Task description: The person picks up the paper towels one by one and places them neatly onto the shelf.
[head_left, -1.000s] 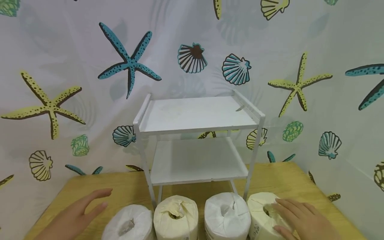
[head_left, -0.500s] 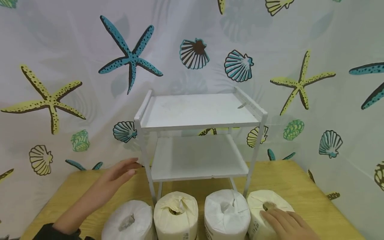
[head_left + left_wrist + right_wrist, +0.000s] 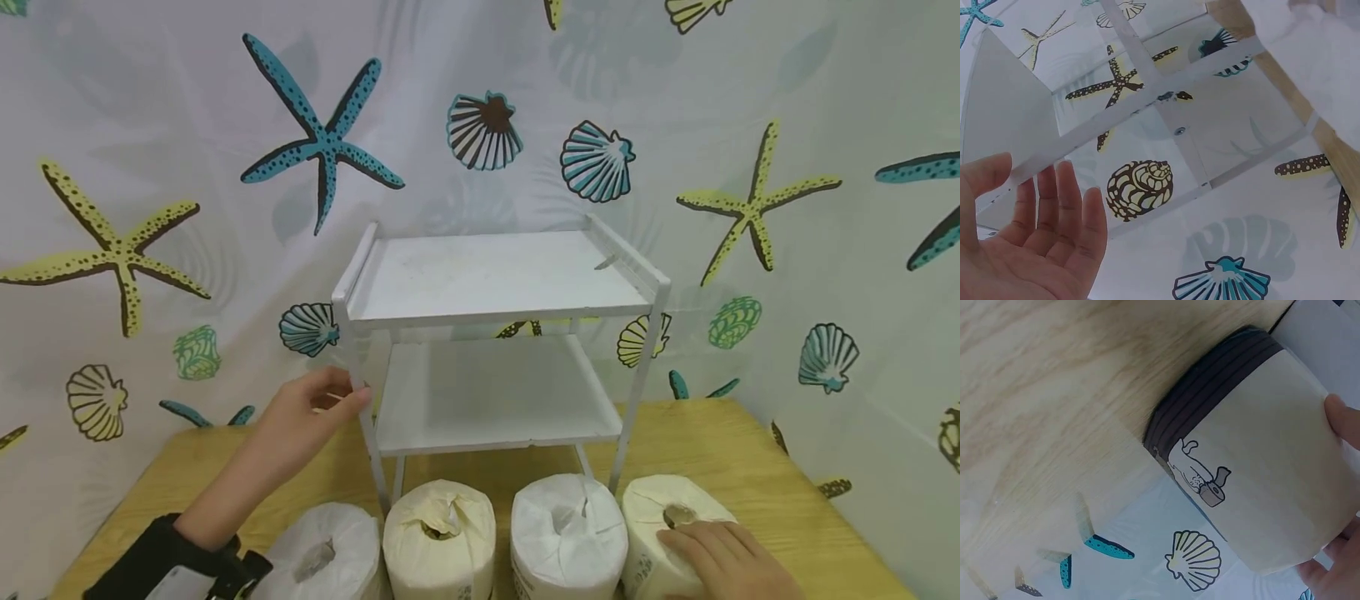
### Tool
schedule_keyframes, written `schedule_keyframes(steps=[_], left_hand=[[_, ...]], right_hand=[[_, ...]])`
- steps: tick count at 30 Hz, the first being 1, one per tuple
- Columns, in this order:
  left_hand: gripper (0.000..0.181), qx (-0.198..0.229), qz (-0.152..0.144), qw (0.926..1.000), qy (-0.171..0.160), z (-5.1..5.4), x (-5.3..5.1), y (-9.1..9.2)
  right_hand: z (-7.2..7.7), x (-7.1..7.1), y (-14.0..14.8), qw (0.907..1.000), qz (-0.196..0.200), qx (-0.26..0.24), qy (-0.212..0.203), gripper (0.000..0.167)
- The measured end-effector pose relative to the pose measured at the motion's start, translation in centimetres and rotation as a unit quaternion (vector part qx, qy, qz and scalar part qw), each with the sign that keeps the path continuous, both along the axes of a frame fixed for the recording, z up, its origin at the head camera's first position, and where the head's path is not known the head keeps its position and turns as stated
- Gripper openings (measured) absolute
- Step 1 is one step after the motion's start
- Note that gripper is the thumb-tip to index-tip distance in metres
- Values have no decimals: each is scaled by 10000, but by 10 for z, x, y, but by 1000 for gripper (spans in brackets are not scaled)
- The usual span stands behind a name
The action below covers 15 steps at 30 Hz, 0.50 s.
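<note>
A white two-tier shelf rack stands on the wooden table. My left hand is at its left front post, thumb on one side and bent fingers on the other. In front of the rack stands a row of wrapped toilet paper rolls. My right hand holds the rightmost, cream roll, fingers over its top near the core hole. In the right wrist view that roll shows a dark band and a printed cartoon figure, with fingertips on two sides of it. Part of the right hand lies outside the views.
To the left of the held roll stand a white roll, a cream roll with a torn top and another white roll. A sheet with starfish and shell prints hangs behind and beside the wooden table.
My left hand has moved up and right from beside the left roll to the rack's post. My right hand has shifted slightly lower on the rightmost roll. The rolls stay in place.
</note>
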<state>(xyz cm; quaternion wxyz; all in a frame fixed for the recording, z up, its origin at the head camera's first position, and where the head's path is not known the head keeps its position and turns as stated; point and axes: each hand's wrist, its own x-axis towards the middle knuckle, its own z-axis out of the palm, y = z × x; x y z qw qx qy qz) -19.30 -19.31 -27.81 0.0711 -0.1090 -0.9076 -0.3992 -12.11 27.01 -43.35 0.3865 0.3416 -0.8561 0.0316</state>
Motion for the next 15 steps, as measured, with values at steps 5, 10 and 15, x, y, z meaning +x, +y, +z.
schedule_keyframes(steps=[5,10,15], left_hand=[[39,-27,113,9998,150,5,0,3],[44,159,337,9993,81,8,2,5],[42,385,348,9986,-46,9,2,6]], right_hand=[[7,-1,-2,9999,-128,-105,-32,58],[12,2,-2,9988,-232,-107,-427,62],[24,11,-3,9954,-276,-353,-846,69]])
